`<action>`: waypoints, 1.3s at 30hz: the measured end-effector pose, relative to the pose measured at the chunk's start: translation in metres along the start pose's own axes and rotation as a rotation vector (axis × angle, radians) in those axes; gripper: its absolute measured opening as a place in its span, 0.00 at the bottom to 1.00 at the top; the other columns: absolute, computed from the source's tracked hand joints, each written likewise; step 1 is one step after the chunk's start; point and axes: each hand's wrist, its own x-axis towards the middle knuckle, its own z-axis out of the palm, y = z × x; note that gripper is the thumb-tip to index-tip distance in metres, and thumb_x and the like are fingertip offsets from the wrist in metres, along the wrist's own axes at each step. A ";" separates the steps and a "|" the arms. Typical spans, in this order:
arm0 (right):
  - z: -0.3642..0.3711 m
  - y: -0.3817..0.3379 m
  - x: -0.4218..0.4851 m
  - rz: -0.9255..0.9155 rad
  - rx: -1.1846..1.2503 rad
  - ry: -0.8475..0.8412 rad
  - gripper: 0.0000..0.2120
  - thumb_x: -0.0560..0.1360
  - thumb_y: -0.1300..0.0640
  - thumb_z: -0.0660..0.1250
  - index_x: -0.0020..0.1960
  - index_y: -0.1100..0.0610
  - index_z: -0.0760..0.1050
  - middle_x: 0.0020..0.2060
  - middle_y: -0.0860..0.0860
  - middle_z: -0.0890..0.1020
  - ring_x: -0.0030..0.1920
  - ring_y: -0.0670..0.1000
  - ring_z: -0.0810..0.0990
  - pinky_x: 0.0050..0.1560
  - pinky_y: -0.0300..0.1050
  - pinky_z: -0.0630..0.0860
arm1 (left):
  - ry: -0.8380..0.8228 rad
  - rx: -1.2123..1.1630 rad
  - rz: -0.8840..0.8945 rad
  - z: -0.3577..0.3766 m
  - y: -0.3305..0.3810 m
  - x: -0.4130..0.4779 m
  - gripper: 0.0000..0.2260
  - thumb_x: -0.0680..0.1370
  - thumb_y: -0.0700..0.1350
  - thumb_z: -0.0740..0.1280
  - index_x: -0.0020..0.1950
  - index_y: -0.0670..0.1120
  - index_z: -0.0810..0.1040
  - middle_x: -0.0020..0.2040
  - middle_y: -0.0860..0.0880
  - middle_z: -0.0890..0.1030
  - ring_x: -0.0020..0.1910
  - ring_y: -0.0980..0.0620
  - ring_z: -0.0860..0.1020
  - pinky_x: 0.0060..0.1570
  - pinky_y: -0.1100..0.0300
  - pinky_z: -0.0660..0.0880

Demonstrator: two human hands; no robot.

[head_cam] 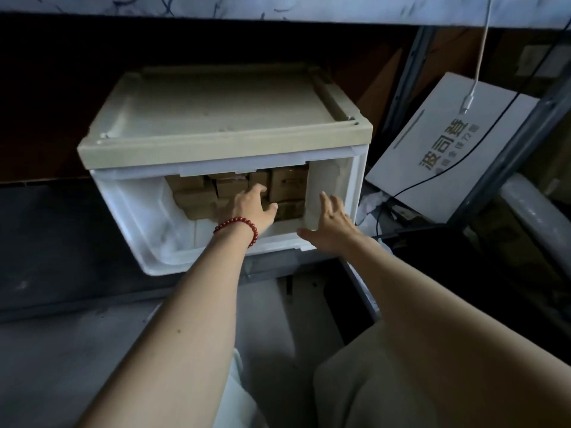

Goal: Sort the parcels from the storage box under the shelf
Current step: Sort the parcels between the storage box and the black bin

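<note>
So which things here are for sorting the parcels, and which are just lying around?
For the job:
white plastic storage box with beige lid
brown cardboard parcels inside it
left hand, touching the parcels
right hand, open at the box's front

Lying about:
white flat cardboard box with printed lettering
white hanging cable
thin black cable

Storage box (312,239): 1 unit, white plastic body, beige lid (222,109) shut on top, front open. Stands upright below shelf (278,7).
Parcels (289,182): small brown cardboard cartons, stacked in uneven rows inside box, packed against back wall toward right side. Left part of interior bare. Count unclear in dim light.
</note>
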 end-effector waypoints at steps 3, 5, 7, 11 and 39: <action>0.001 0.010 0.011 0.011 0.005 -0.079 0.46 0.77 0.43 0.64 0.78 0.54 0.34 0.77 0.53 0.39 0.76 0.59 0.56 0.73 0.51 0.59 | -0.061 0.004 0.050 0.017 0.007 0.012 0.22 0.80 0.48 0.62 0.73 0.47 0.63 0.71 0.41 0.68 0.71 0.43 0.64 0.66 0.51 0.65; 0.002 0.014 0.020 0.023 0.016 -0.113 0.47 0.76 0.44 0.65 0.77 0.54 0.33 0.77 0.54 0.39 0.75 0.60 0.57 0.73 0.51 0.59 | -0.095 0.007 0.082 0.029 0.011 0.021 0.23 0.80 0.46 0.62 0.74 0.48 0.62 0.72 0.40 0.67 0.73 0.43 0.61 0.68 0.50 0.63; 0.005 0.018 0.029 0.041 0.056 -0.108 0.48 0.76 0.45 0.66 0.77 0.53 0.31 0.77 0.55 0.40 0.74 0.60 0.59 0.73 0.52 0.60 | -0.107 0.010 0.107 0.040 0.011 0.031 0.23 0.80 0.45 0.62 0.75 0.48 0.61 0.72 0.40 0.66 0.73 0.42 0.60 0.69 0.49 0.63; 0.017 0.022 0.047 0.067 0.214 -0.026 0.51 0.75 0.47 0.68 0.76 0.52 0.29 0.77 0.54 0.40 0.75 0.59 0.57 0.73 0.54 0.60 | -0.087 -0.035 0.124 0.053 0.013 0.060 0.25 0.80 0.47 0.62 0.75 0.51 0.59 0.71 0.41 0.67 0.70 0.41 0.65 0.67 0.47 0.66; 0.033 0.029 0.080 -0.064 0.427 0.044 0.36 0.75 0.65 0.66 0.76 0.57 0.51 0.73 0.48 0.66 0.70 0.57 0.68 0.66 0.45 0.65 | -0.053 -0.351 0.007 0.078 0.036 0.110 0.11 0.77 0.44 0.67 0.58 0.43 0.79 0.54 0.45 0.81 0.51 0.51 0.77 0.45 0.69 0.69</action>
